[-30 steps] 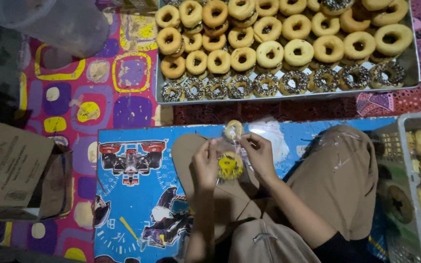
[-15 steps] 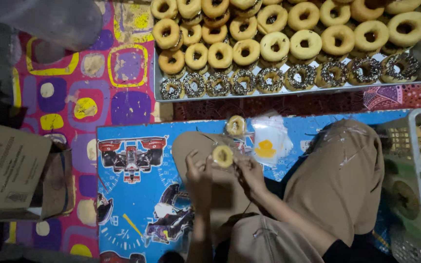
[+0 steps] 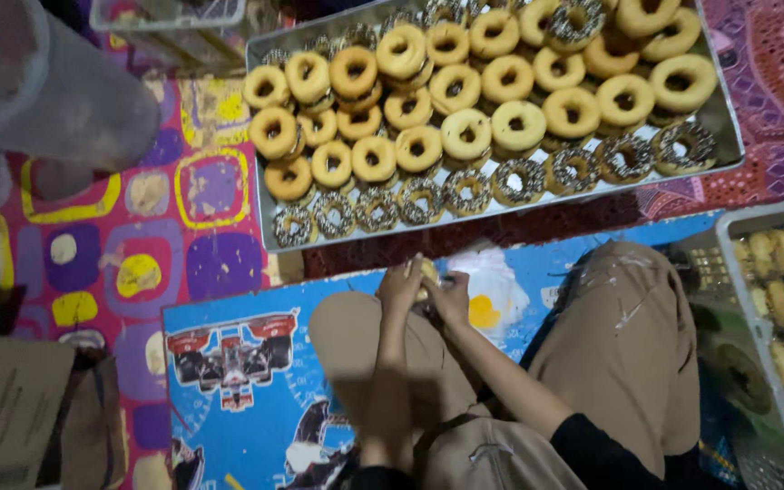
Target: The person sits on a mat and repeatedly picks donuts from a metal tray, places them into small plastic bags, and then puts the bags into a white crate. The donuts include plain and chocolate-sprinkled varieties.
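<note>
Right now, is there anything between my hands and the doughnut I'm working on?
No. The left hand and right hand are already closed around the doughnut, fingers touching it directly above your knee. Nothing visible sits between them. The metal tray of doughnuts lies just beyond, apart from your hands.

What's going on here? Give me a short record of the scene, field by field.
Left hand: on a small pale doughnut, partly hidden
Right hand: on the same doughnut
Tray: metal, plain glazed rings stacked, sprinkled ones along the near edge
Beside hands: white plastic bag with yellow inside
Underneath: blue racing-car mat
Right edge: crate of pastries
</note>
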